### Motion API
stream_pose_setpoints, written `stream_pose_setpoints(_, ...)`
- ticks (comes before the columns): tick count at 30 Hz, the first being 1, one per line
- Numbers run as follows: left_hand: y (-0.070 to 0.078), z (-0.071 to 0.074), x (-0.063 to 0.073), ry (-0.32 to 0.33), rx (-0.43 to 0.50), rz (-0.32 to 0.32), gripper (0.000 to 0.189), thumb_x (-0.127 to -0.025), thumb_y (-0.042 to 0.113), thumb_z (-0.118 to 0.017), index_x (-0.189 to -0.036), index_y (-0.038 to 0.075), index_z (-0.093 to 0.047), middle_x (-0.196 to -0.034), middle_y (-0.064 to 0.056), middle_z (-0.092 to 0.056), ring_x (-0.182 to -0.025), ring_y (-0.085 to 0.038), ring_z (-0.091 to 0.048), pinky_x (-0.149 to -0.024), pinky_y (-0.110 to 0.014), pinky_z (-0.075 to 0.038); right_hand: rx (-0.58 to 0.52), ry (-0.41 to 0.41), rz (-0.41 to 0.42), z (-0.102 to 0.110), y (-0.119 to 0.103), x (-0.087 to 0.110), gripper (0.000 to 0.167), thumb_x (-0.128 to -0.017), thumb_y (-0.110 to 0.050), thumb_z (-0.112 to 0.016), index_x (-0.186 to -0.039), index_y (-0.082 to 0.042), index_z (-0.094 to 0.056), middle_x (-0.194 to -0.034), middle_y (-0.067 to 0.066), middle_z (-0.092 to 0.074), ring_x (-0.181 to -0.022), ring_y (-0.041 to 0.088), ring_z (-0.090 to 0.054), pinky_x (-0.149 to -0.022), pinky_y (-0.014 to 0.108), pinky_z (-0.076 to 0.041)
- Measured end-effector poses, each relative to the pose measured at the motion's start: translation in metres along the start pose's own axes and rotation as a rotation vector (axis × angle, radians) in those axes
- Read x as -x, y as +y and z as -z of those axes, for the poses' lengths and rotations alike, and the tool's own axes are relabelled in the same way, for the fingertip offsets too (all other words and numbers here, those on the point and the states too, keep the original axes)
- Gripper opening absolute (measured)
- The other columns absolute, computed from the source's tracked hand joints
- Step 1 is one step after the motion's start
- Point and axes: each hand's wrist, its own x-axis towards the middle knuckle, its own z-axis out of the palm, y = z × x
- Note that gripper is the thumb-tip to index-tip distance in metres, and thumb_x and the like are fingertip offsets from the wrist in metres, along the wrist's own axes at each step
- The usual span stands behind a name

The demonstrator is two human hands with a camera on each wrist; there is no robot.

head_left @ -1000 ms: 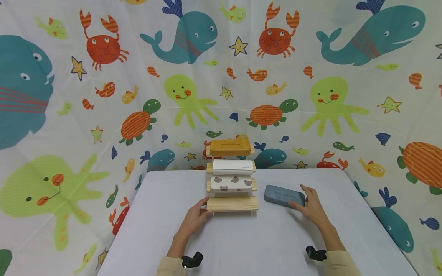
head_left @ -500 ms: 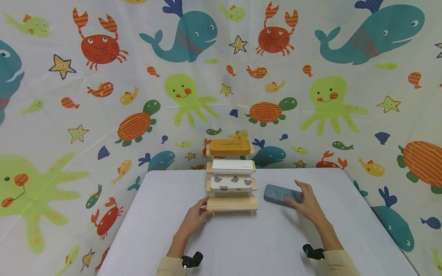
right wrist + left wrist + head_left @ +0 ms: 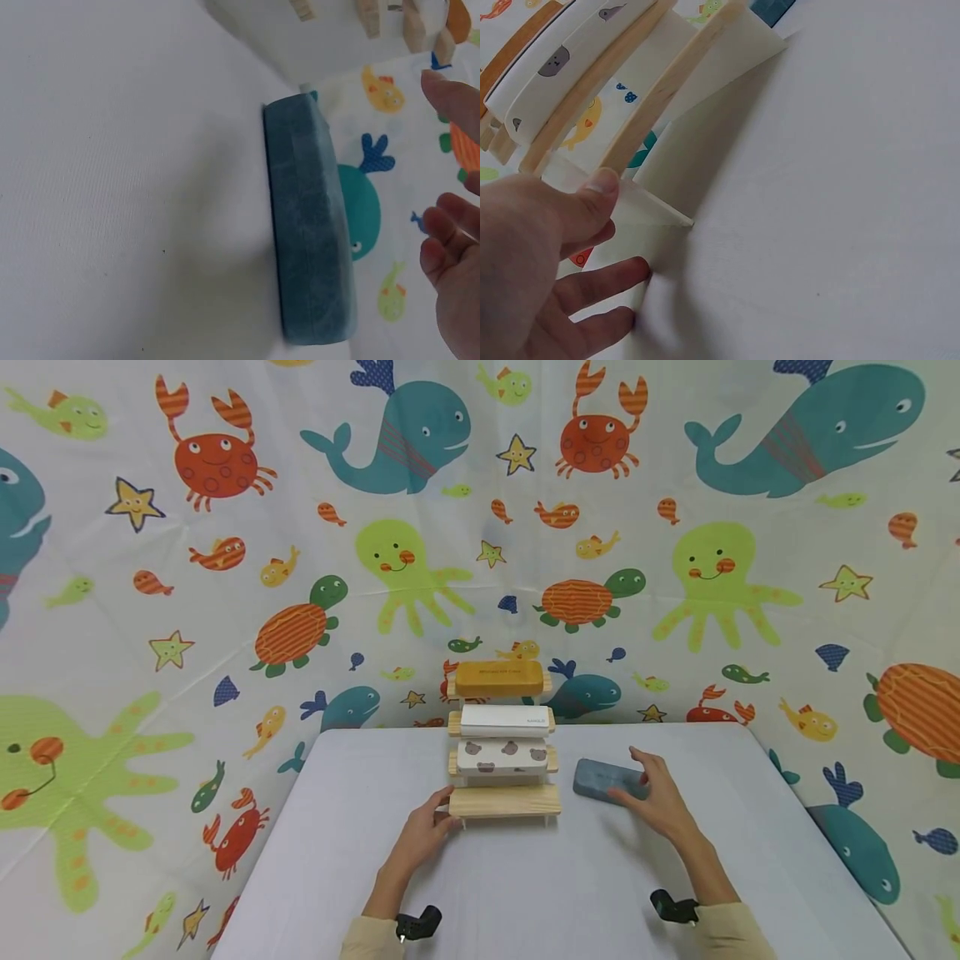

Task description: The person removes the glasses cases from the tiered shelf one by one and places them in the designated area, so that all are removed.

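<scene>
A tiered rack with light wooden boards (image 3: 504,802) stands in the middle of the white table; its lowest board is bare. My left hand (image 3: 422,839) holds that board's left end, the thumb (image 3: 600,186) pressed to the wood in the left wrist view. To the rack's right lies a blue-grey glasses case (image 3: 600,779), slightly slanted. My right hand (image 3: 660,797) hovers over the case's right end, thumb and index finger spread apart. In the right wrist view, a gap shows between those fingers and the case (image 3: 307,225).
On the rack's upper tiers sit a mustard-yellow case (image 3: 498,678), a slim white case (image 3: 505,718) and a white bear-print case (image 3: 502,757). A sea-animal printed cloth (image 3: 480,602) hangs behind the table (image 3: 517,893).
My right hand has shifted left over the blue-grey glasses case, which lies where it was. My left hand stays at the rack's lowest board. The backdrop's left part appears shifted.
</scene>
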Motion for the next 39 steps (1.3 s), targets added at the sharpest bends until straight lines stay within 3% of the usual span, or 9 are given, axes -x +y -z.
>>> stream_pose_setpoints(8, -0.001, 0.000, -0.003, -0.002, 0.013, -0.004, 0.060, -0.097, 0.014, -0.066, -0.151, 0.008, -0.041, -0.142, -0.022, -0.057, -0.114, -0.032, -0.069, -0.093, -0.042, -0.058, 0.003, -0.011, -0.011, -0.005, -0.017, -0.004, 0.089, -0.084, -0.045, -0.079, -0.153, -0.008, -0.036, -0.148, 0.019, -0.042, -0.104, 0.026, -0.051, -0.080, 0.035, -0.049)
stream_pose_setpoints(23, 0.001, 0.001, -0.003, 0.006, 0.024, -0.015, 0.060, -0.096, 0.012, -0.067, -0.150, 0.006, -0.042, -0.142, -0.023, -0.057, -0.113, -0.032, -0.070, -0.092, -0.040, -0.058, -0.036, -0.009, 0.048, -0.017, -0.044, -0.009, 0.087, -0.083, -0.042, -0.081, -0.152, -0.011, -0.038, -0.150, 0.019, -0.041, -0.102, 0.029, -0.053, -0.078, 0.036, -0.054)
stream_pose_setpoints(39, -0.003, 0.000, -0.003, 0.006, 0.030, -0.026, 0.061, -0.095, 0.012, -0.067, -0.150, 0.004, -0.042, -0.139, -0.025, -0.058, -0.110, -0.032, -0.071, -0.091, -0.041, -0.059, -0.056, -0.023, 0.105, -0.038, -0.061, -0.011, 0.089, -0.081, -0.047, -0.081, -0.151, -0.011, -0.041, -0.147, 0.016, -0.047, -0.099, 0.025, -0.053, -0.070, 0.027, -0.051)
